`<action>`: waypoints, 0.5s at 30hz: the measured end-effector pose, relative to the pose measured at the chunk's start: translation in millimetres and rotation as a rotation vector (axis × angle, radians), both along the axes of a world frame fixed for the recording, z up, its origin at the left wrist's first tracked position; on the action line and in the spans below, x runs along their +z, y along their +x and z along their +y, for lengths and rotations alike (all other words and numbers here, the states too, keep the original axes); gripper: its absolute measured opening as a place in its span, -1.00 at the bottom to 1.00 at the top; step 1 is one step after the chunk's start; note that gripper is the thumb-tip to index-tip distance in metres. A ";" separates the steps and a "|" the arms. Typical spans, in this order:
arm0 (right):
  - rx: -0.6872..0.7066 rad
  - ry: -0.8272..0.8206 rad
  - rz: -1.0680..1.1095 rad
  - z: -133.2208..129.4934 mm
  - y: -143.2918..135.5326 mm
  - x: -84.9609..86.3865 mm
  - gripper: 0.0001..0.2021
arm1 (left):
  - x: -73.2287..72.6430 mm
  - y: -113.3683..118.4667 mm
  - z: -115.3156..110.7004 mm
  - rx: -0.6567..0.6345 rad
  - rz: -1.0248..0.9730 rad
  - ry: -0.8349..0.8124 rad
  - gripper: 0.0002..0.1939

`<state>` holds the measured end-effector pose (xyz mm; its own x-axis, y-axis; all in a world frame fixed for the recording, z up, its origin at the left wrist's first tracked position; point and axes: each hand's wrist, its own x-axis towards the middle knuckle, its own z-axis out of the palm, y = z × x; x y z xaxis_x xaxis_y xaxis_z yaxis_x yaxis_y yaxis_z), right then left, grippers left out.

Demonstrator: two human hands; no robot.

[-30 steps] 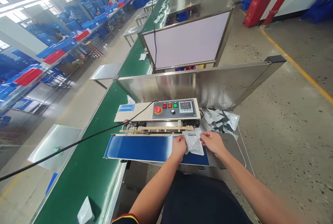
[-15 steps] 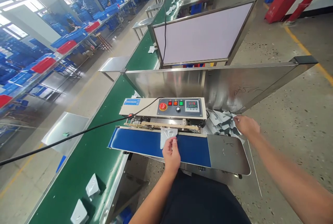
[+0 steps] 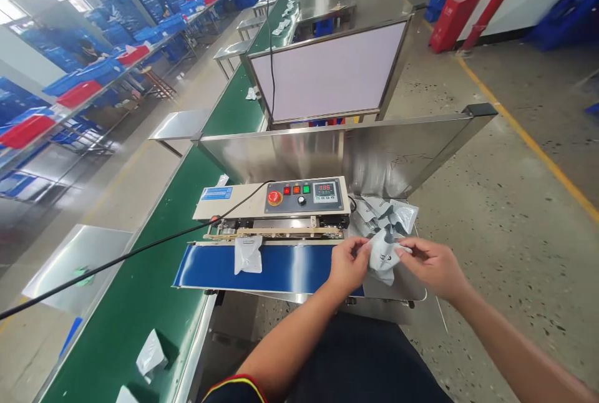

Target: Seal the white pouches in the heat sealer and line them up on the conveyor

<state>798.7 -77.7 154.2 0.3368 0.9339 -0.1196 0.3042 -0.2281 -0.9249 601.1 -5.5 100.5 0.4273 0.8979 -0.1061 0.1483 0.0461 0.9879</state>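
Between my two hands is a small white printed pouch [image 3: 384,257], above the right end of the sealing machine's blue belt. My left hand [image 3: 349,266] pinches its left edge, and my right hand [image 3: 430,267] pinches the right side. Another white pouch [image 3: 248,254] lies on the blue belt [image 3: 290,269], its top edge at the sealing slot of the beige band sealer [image 3: 234,204]. Just behind my hands, a heap of similar pouches [image 3: 374,211] rests beside the machine.
A green conveyor [image 3: 126,303] runs along the left with several pouches on it. A black cable [image 3: 140,247] crosses above it. Behind the sealer stands a steel partition [image 3: 290,156]. A metal plate [image 3: 412,287] extends the belt on the right.
My left hand let go of the pouch on the belt, which travelled left along the sealer. My right hand brought another pouch from the heap, and both hands now hold it.
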 end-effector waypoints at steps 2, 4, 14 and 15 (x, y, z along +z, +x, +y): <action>-0.069 -0.028 0.169 -11.6 -16.4 -12.8 -0.40 | -9.6 -5.1 -8.7 0.062 -0.031 -0.124 -0.51; -0.107 -0.047 0.248 -20.9 -31.1 -26.6 -0.33 | -18.8 -11.1 -17.4 0.118 -0.063 -0.190 -0.47; -0.249 -0.215 0.229 -10.0 -36.1 -71.2 -0.50 | -53.3 -21.9 -14.5 0.289 0.012 -0.324 -0.52; -0.270 -0.253 0.224 -4.3 -33.5 -74.8 -0.56 | -56.5 -21.0 -10.8 0.320 0.029 -0.356 -0.53</action>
